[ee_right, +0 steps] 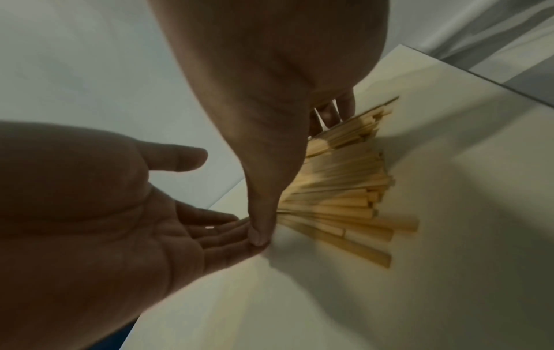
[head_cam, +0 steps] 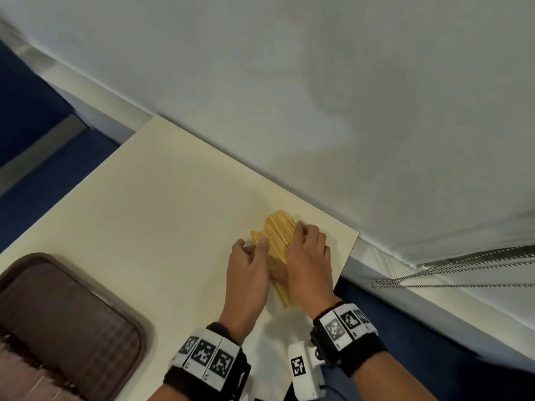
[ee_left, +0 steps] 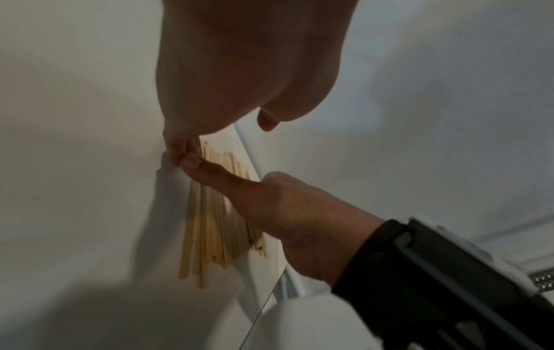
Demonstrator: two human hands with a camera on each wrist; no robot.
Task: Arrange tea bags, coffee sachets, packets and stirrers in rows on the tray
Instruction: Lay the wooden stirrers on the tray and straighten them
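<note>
Pale yellow wooden stirrers (head_cam: 278, 237) lie on a cream table (head_cam: 162, 198) beside a dark brown tray (head_cam: 86, 287), black-and-white checked wristbands (head_cam: 207, 354), a blue floor (head_cam: 26, 111) and a white wall (head_cam: 289, 82).

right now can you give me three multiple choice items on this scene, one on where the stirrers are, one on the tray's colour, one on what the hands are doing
1. Where do the wooden stirrers lie?
A. on the tray
B. on the cream table near its far right corner
C. on the floor

2. What colour is the tray?
A. dark brown
B. white
C. green

3. What are the hands doing?
A. hanging idle
B. lifting the tray
C. gathering the stirrers between them

Key: 1 B, the pile sits on the table, apart from the tray. 2 A, its rim and base are brown. 3 C, the left hand and right hand flank the pile and touch it.
</note>
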